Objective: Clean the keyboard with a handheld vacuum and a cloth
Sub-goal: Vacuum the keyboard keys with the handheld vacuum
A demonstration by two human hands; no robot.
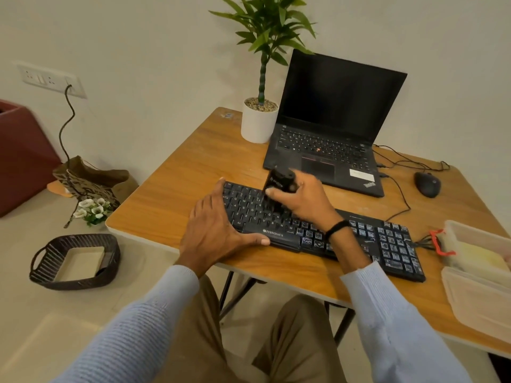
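Pale blue knitted sleeves [138, 322] filled the bottom of the frame, above tan trousers [290, 341]. At mid-frame the left hand [213, 230] lay flat and uncurled over the left end of the long black plastic keyboard [392, 244], thumb along its front edge, pinning it to the wooden table [193, 161]. Just right of it, the right hand [307, 200] was wrapped around the small black cylindrical handheld vacuum [279, 183], wrist bent down so the nozzle pointed into the letter keys. Motion blur left it unclear whether the nozzle touched them.

That vacuum looked light and rigid, its smooth body best held round the middle, as it was. The keyboard seemed stiff yet light enough to slide, with keycaps that could pop under hard pressure, so bracing one end made sense. The cloth was perhaps the yellow thing [481, 257] inside the clear plastic box [467, 230] at the right edge.
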